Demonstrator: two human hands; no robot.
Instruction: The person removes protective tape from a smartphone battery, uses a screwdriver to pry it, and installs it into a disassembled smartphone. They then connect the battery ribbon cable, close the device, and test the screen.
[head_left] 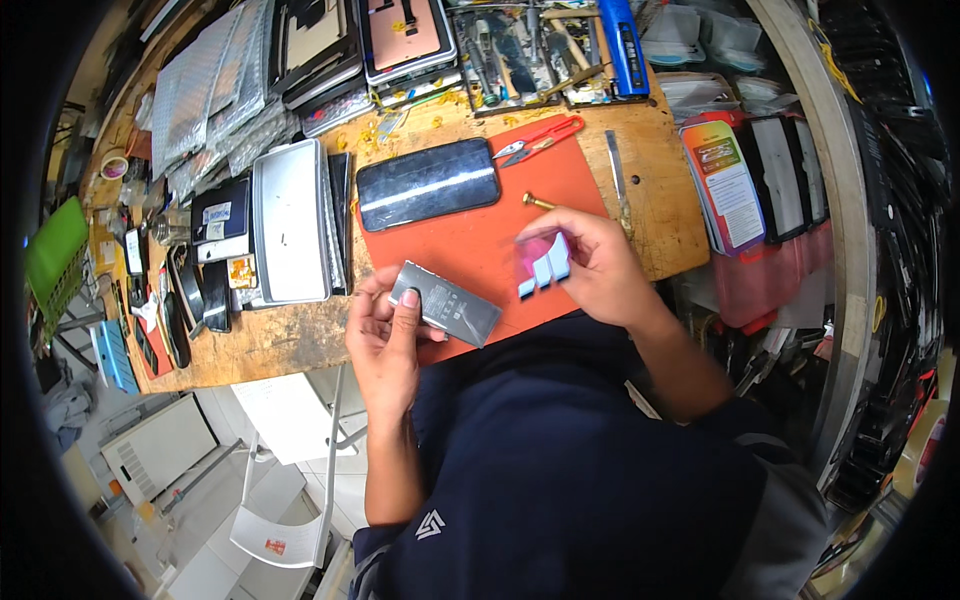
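My left hand (378, 345) grips a flat dark grey phone battery (458, 308), the thumb pressed on its printed face. The battery is tilted over the near edge of an orange mat (470, 240). Opposite it, my right hand (605, 268) pinches a small clear, pink-tinted film with pale blue-white strips (548, 268). Film and battery are apart. Beyond both hands lies a black smartphone (428, 184), a bright reflection across its glass. Near the right fingers is a small brass-coloured piece (538, 201). Red-handled snips (545, 138) rest at the mat's far edge.
A thin metal pry tool (616, 170) lies right of the mat on the wooden bench (665, 215). To the left stand a white tray (290, 215) and bubble-wrapped stacks (205, 95). Tool trays (520, 60) line the back. A white folding chair (285, 535) stands below left.
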